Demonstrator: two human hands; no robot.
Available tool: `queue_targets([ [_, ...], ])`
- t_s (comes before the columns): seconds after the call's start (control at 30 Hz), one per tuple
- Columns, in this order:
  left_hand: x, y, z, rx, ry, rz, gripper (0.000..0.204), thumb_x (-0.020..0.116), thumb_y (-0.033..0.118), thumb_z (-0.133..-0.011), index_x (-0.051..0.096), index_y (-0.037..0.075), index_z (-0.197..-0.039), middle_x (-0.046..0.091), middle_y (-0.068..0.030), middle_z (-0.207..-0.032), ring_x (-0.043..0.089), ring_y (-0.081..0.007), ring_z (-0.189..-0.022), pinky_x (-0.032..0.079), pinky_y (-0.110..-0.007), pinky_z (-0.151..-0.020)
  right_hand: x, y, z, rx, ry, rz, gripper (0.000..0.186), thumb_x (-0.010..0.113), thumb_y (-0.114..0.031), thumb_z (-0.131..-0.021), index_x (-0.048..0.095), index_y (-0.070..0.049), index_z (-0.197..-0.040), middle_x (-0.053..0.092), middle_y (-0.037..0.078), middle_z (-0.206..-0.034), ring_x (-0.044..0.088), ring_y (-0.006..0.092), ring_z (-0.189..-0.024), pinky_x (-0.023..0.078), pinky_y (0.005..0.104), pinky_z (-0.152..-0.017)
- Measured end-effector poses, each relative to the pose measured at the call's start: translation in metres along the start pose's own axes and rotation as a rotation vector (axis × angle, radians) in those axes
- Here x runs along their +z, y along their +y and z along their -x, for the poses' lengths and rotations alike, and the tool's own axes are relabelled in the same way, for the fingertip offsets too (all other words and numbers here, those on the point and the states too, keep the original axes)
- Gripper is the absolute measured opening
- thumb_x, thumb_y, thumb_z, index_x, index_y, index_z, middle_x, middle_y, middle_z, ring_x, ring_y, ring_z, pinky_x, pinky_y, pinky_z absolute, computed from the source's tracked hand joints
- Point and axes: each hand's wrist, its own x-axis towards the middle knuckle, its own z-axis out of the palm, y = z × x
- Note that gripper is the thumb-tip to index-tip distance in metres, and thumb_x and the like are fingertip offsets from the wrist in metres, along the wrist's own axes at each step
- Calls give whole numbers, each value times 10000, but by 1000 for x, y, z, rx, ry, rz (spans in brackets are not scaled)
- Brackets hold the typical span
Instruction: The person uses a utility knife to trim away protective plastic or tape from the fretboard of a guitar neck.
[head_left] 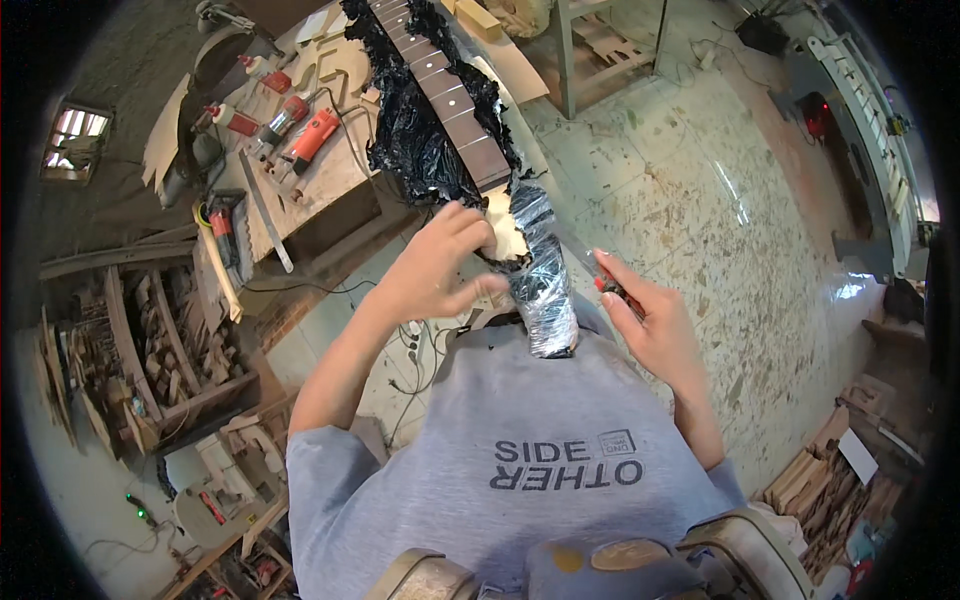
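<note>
A guitar neck with a dark fretboard [452,100] and white dot inlays points away from me, with crumpled black plastic film [410,150] around it. Pale bare wood [506,228] shows at the fretboard's near end. Beside that, a section wrapped in shiny clear film [545,290] over something dark reaches toward my chest. My left hand [445,262] is at the left edge of the bare wood, fingers bent and thumb apart, with nothing visible in its grasp. On the right, my right hand [645,315] is closed around a small tool with a red-and-black handle [607,285]; its tip is unclear.
On the workbench [345,190] at left lie an orange power tool [315,138], red-and-white bottles [235,120] and a metal ruler [268,215]. Cables [410,350] run over the floor. Wood scraps fill a crate [150,350] at left; more wood pieces [825,490] lie at lower right.
</note>
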Motion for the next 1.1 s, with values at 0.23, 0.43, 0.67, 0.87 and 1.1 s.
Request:
queue_targets([
  [0.23, 22, 14, 6, -30, 59, -316, 491, 949, 388, -660, 691, 96, -959, 606, -40, -973, 539, -272, -989, 425, -422, -922, 12, -7, -8, -69, -134, 68, 514, 662, -140, -997, 606, -150, -1508, 772, 162, -1100, 705, 327, -782, 557, 400, -735],
  [0.43, 41, 2, 14, 36, 173, -237, 326, 923, 149, -662, 679, 96, -873, 603, -34, -973, 519, -297, -962, 422, -439, -903, 10, 0, -6, -56, -199, 98, 524, 664, -154, -995, 597, -156, -1515, 770, 167, -1110, 717, 354, -830, 562, 399, -759],
  [0.67, 54, -10, 22, 146, 296, -210, 336, 884, 56, -661, 670, 76, -918, 620, -56, -1008, 535, -343, -997, 480, -460, -844, 4, 15, -10, 138, 46, -142, 639, 817, -221, -928, 579, -31, -1491, 780, 168, -1192, 752, 183, -993, 576, 339, -879],
  [0.87, 38, 5, 27, 122, 235, -201, 348, 861, 35, -660, 690, 91, -957, 631, -69, -1040, 566, -344, -1020, 514, -461, -883, 55, -8, -77, 3, 220, 33, 603, 917, -347, -819, 597, 50, -1140, 756, 179, -1106, 755, 290, -951, 585, 393, -826],
  [1.1, 58, -12, 29, 185, 387, -347, 288, 748, -39, -610, 651, 77, -854, 631, -52, -937, 574, -321, -953, 516, -436, -837, 62, 15, -101, -10, 228, 192, 343, 821, -258, -875, 625, 16, -942, 650, 194, -726, 664, 379, -689, 519, 470, -648],
])
